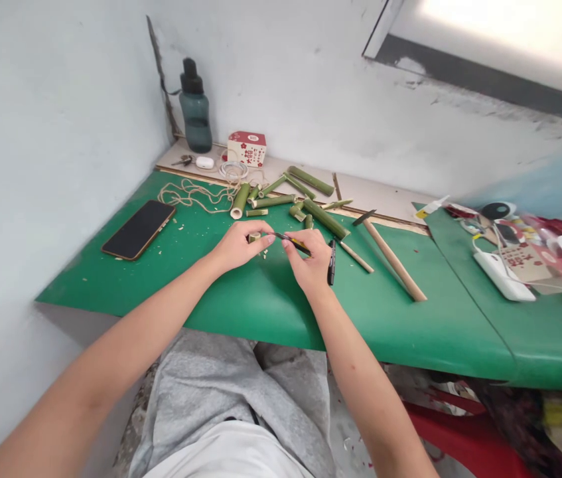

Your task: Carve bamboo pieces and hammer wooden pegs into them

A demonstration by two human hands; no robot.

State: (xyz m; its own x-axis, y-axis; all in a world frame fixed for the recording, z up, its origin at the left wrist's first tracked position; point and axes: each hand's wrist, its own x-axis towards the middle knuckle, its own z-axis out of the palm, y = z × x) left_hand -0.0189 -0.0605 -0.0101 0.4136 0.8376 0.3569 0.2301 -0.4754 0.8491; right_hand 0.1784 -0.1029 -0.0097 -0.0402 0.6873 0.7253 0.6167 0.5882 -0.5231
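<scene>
My right hand (311, 257) is closed around a slim tool (299, 244) with a black-and-yellow handle. Its thin dark end points left, and the fingertips of my left hand (238, 245) pinch at that end. Through the gap between my left thumb and index finger shows a short bamboo piece (254, 237); whether the hand touches it I cannot tell. Beside my right hand, partly behind it, is a black marker-like object (331, 263). Several cut green bamboo lengths (326, 219) lie just beyond my hands.
A hammer (394, 259) and a thin wooden stick (357, 257) lie to the right. On the left are a phone (139, 230) and loose twine (194, 194). A water bottle (195, 113) and a small box (247, 147) stand along the wall. A white power strip (503, 275) sits far right.
</scene>
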